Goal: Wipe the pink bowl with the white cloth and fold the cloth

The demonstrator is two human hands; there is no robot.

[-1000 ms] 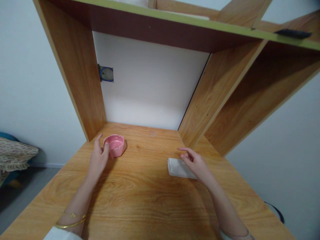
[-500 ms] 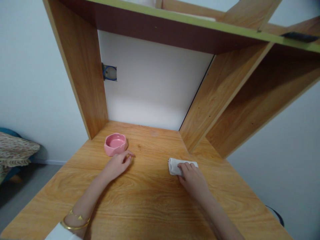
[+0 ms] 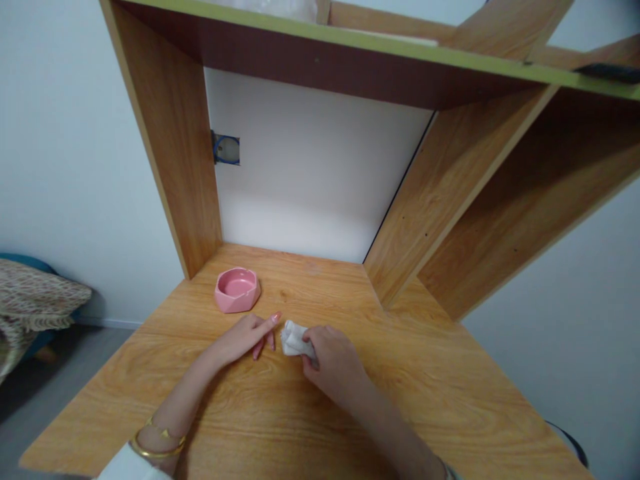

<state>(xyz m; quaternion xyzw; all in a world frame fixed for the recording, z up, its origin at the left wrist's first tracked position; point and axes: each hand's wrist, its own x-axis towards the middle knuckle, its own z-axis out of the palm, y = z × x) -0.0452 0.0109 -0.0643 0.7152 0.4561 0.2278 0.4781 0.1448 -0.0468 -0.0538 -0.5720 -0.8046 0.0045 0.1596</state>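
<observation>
Got the white cloth (image 3: 294, 340) pinched in my right hand (image 3: 333, 361), front-right of the pink dish (image 3: 234, 303), free end facing my loose, empty left hand (image 3: 245, 336).

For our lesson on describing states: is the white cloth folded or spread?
Folded, not spread: the white cloth forms a compact, creased bundle, gripped by the right hand, which hides part of it.

On the desk (image 3: 295, 420), the ashtray (image 3: 237, 292) sits just beyond the left hand (image 3: 245, 335). The cloth (image 3: 294, 339) is in the right hand (image 3: 334, 363).
</observation>
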